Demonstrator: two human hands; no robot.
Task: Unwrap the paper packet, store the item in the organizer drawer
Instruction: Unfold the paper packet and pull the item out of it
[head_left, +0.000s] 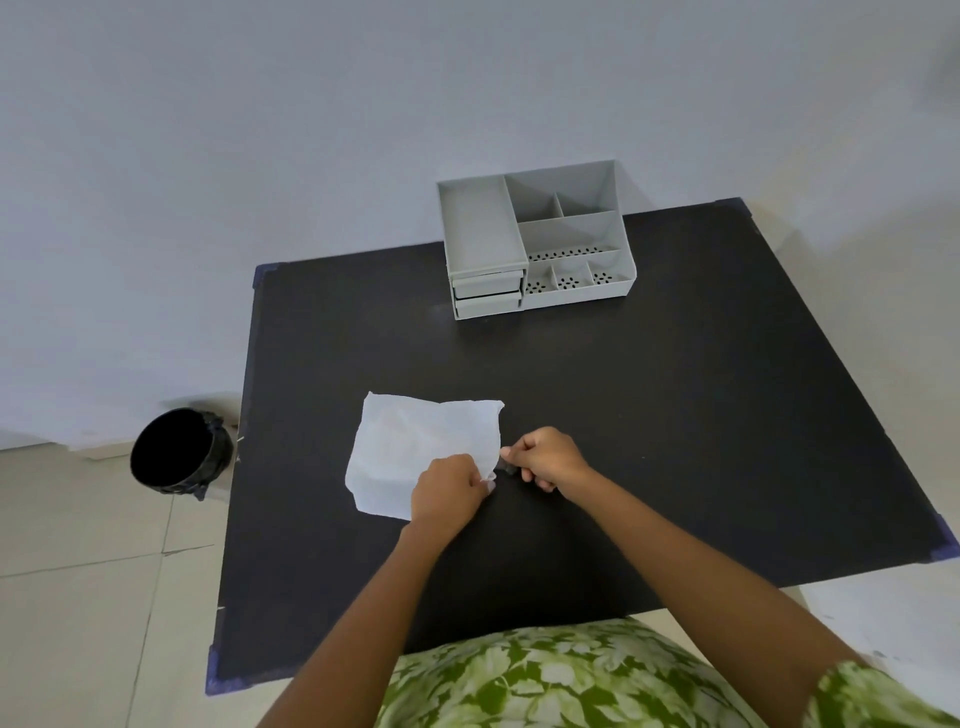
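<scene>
white paper (415, 447) already spread flat on the black table (675, 415), pinned at its corner by left hand (451, 488); small dark item (508, 468) pinched in right hand (546, 458), organizer drawers (487, 295) still closed.

- Wall (260, 130): plain, pale grey-white, fills the upper half; light soft and even.
- Counter (675, 415): square, matte black top, blue tape at its corners (262, 275), far edge close to the wall.
- Floor (78, 597): large pale beige tiles with thin grout lines.
- Bin (179, 449): round, black-lined, on the floor just beside the counter's left edge.
</scene>
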